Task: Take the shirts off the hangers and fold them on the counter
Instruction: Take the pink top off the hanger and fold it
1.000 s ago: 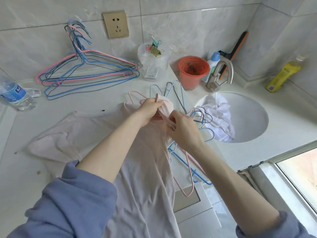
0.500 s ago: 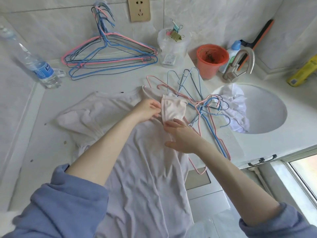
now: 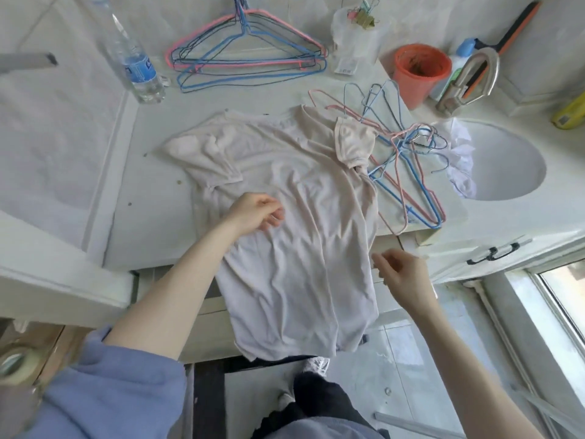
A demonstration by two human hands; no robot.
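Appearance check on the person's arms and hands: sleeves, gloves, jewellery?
The left hand and right hand are bare: no gloves, rings or watch visible. The left sleeve is lavender-blue fabric, pushed up near the elbow. The right forearm is bare to the frame edge.

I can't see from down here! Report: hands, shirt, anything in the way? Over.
Left hand over shirt, right hand beside it, both empty. Shirt spread out, hem hanging off counter. Loose hangers against one sleeve.
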